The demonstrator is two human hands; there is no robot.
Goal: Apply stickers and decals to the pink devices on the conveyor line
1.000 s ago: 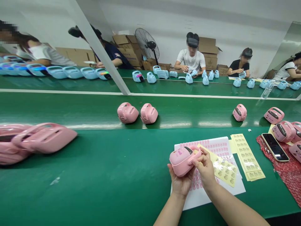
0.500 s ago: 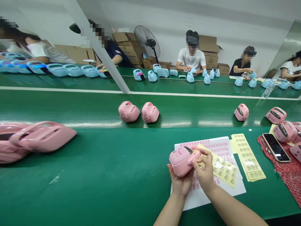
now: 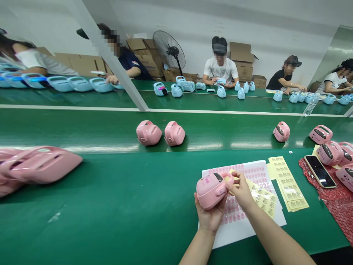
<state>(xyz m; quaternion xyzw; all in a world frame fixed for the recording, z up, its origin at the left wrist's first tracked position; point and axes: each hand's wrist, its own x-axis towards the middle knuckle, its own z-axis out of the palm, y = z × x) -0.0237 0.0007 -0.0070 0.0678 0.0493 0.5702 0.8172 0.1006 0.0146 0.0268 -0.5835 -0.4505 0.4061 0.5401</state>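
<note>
My left hand [image 3: 210,217] cups a small pink device [image 3: 209,189] from below, just above a white sticker sheet [image 3: 248,224]. My right hand [image 3: 240,189] has its fingers pinched against the device's right side, by its handle. Whether a sticker sits under those fingertips is too small to tell. A yellow sticker sheet [image 3: 263,198] lies under my right hand. Both forearms reach in from the bottom edge.
Two pink devices [image 3: 161,133] stand on the green belt [image 3: 110,129], more lie at the left [image 3: 38,167] and right [image 3: 321,134]. More yellow sticker strips [image 3: 288,182] and a phone [image 3: 320,171] on red cloth lie right. Several people handle blue devices [image 3: 176,90] at the far table.
My right fingers have shifted up along the device's side toward its handle. The device tilted slightly. The view drifted a little to the right.
</note>
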